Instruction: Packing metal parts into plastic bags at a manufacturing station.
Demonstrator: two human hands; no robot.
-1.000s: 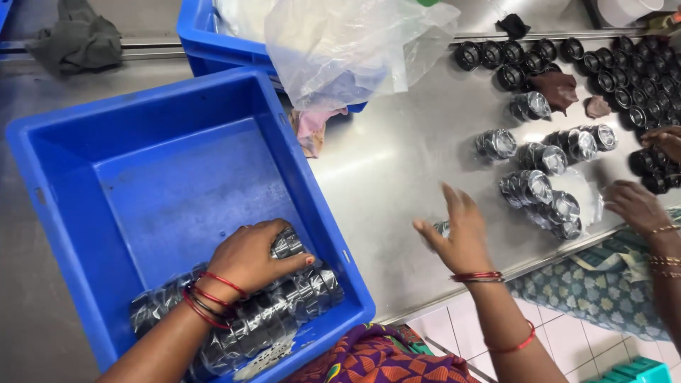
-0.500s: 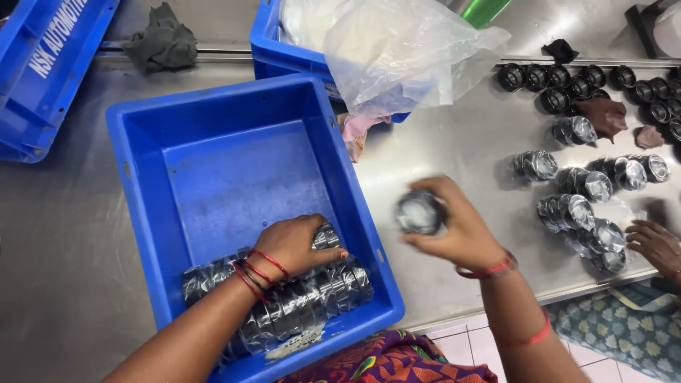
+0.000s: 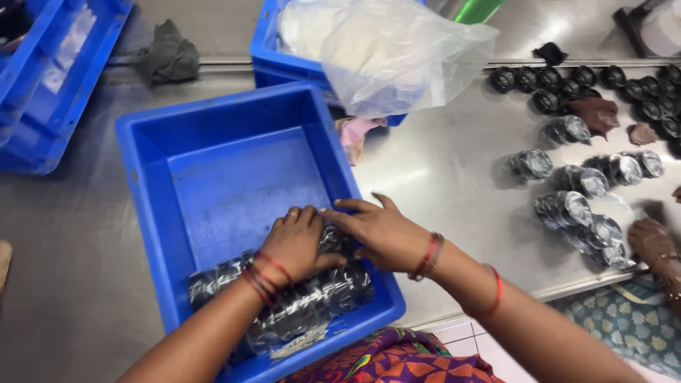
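Steel table [image 3: 454,177] takes up most of the view; three blue plastic crates on it, the big square crate [image 3: 234,170] dead centre, one at 12 o'clock stuffed with a crinkly clear plastic bag [image 3: 397,50], one at 10 o'clock; wrapped bearings [image 3: 298,305] sit in rows along the big crate's 6 o'clock wall, shiny film over dark round metal; left hand [image 3: 294,245] rests flat on them, fingers curled over the top, right hand [image 3: 379,230] presses one in beside it, fingers spread; roughly eight more wrapped ones [image 3: 582,206] loose at 3 o'clock; another person's hand [image 3: 649,241] just beside those.
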